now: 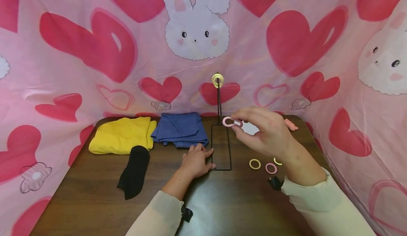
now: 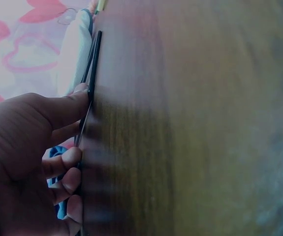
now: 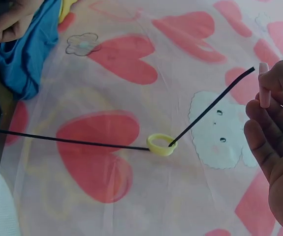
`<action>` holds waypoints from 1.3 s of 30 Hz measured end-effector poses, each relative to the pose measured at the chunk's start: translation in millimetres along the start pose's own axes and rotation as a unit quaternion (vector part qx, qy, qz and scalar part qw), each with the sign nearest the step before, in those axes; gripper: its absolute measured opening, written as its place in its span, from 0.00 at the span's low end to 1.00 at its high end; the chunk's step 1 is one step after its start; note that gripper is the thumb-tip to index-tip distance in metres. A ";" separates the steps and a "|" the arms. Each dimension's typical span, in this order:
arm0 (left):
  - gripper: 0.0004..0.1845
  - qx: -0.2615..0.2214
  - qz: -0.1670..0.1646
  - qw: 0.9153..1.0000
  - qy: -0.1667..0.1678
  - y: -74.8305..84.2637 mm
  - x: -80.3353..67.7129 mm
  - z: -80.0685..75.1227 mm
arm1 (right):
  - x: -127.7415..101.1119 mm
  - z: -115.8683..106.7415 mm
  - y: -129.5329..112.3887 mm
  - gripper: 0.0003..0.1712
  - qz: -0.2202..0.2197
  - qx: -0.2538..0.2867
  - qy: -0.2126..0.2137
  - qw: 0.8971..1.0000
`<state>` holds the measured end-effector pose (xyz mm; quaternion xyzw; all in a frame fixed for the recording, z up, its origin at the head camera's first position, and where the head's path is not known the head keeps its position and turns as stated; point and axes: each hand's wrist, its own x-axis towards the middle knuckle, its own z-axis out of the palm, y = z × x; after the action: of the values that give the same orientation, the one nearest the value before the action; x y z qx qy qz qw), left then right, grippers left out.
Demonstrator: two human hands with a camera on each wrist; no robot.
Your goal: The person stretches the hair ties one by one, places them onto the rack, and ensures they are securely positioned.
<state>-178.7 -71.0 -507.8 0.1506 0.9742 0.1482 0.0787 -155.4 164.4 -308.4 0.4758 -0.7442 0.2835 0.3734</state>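
Two-handed: pinches pink ring [image 3: 264, 94] in right hand [image 1: 268, 128] near stand [image 1: 218, 100], touches its base [image 1: 222, 170] with spread-fingered left hand [image 1: 195, 161]

At least five rings [image 3: 161, 150], one wire stand [image 1: 219, 103], two folded cloths [image 1: 179, 130], one black sock [image 1: 135, 172], one coral item [image 1: 290, 124], one desk [image 1: 235, 204].

On the tabletop [image 1: 95, 197]: sock [image 1: 134, 174] before left-hand cloth [image 1: 117, 135], stand [image 1: 219, 105] to their right, rings [image 1: 266, 168], perhaps three, further right.
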 end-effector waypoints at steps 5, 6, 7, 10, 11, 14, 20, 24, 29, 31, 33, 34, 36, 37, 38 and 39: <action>0.36 -0.002 -0.001 1.000 -0.001 0.9 0.1 -0.8 | 6.3 3.5 -0.4 0.15 0.011 -0.002 -0.006 1.000; 0.36 -0.002 -0.001 1.000 0.000 0.9 0.1 -0.8 | 7.2 4.5 0.4 0.15 0.014 -0.004 -0.010 1.000; 0.36 -0.001 0.000 1.000 0.002 0.8 0.0 -0.9 | 8.1 5.6 1.4 0.16 0.016 -0.004 -0.013 1.000; 0.36 0.000 0.002 1.000 0.003 0.5 -0.4 -1.2 | 10.9 9.1 6.0 0.16 0.021 -0.008 -0.024 0.999; 0.36 -0.001 0.002 1.000 0.003 0.4 -0.5 -1.3 | 11.6 10.3 8.4 0.16 0.022 -0.011 -0.028 0.999; 0.36 -0.003 0.002 1.000 -0.001 0.3 -0.8 -2.0 | 14.0 15.3 16.7 0.15 0.032 -0.013 -0.035 0.999; 0.36 0.002 -0.001 1.000 -0.003 0.4 -0.2 -1.8 | 16.6 27.5 40.7 0.17 0.066 -0.007 -0.027 0.997; 0.37 0.004 -0.002 1.000 -0.003 0.5 -0.4 -0.8 | 18.7 35.2 55.5 0.17 0.083 -0.013 -0.016 0.996; 0.36 -0.002 -0.004 1.000 -0.003 -0.6 -0.5 -0.9 | 24.4 45.2 73.1 0.18 0.102 -0.018 -0.004 0.995; 0.37 -0.003 -0.004 1.000 -0.004 -0.5 -0.7 -1.7 | 26.4 49.0 79.9 0.19 0.109 -0.023 0.000 0.994; 0.36 -0.005 -0.004 1.000 -0.006 -0.2 -0.7 -2.5 | 28.0 53.3 86.4 0.19 0.115 -0.027 0.006 0.993; 0.36 -0.005 -0.005 1.000 -0.007 0.1 -0.7 -2.6 | 28.8 55.4 89.2 0.19 0.119 -0.025 0.010 0.992; 0.36 -0.003 -0.006 1.000 -0.008 0.4 -0.9 -2.6 | 30.4 59.5 94.6 0.19 0.126 -0.022 0.016 0.992; 0.36 -0.005 -0.006 1.000 -0.009 0.9 -0.9 -3.1 | 31.1 61.4 97.0 0.19 0.130 -0.021 0.019 0.991; 0.36 -0.004 -0.005 1.000 -0.009 1.0 -0.7 -2.9 | 31.9 63.0 99.1 0.18 0.132 -0.018 0.023 0.991; 0.36 -0.005 -0.006 1.000 -0.009 1.4 -0.8 -3.0 | 32.6 64.3 101.0 0.18 0.135 -0.015 0.026 0.990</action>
<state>-178.2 -70.8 -504.5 0.1462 0.9736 0.1508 0.0892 -275.5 137.2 -324.3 0.3577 -0.7961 0.3320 0.3578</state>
